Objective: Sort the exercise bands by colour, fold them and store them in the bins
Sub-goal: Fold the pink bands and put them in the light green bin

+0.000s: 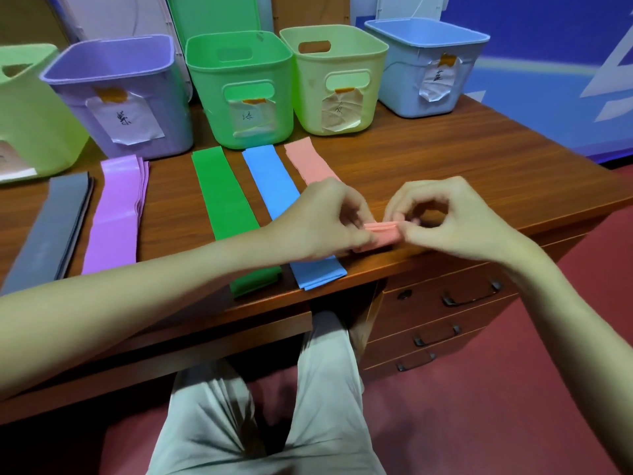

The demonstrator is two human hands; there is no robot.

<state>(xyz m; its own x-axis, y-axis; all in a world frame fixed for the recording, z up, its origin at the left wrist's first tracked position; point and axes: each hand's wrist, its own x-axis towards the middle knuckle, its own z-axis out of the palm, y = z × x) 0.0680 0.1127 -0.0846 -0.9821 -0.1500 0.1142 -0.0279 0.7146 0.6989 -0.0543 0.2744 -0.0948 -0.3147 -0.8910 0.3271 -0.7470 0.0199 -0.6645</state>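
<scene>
A folded pink band (pixel 382 234) is pinched between both hands near the desk's front edge. My left hand (pixel 322 221) grips its left end and my right hand (pixel 445 217) pinches its right end. A second pink band (pixel 308 162) lies flat behind my left hand. Flat strips lie side by side on the desk: a blue band (pixel 270 180), a green band (pixel 219 193), purple bands (pixel 116 210) and grey bands (pixel 51 228). Along the back stand labelled bins: purple bin (pixel 113 63), green bin (pixel 239 53), pale yellow bin (pixel 339 46), blue bin (pixel 428 32), light green bin (pixel 34 108).
The wooden desk (pixel 445 159) has drawers (pixel 445 303) under its right side. My legs in light trousers show below the desk edge over a red floor. Boards lean against the wall behind the bins.
</scene>
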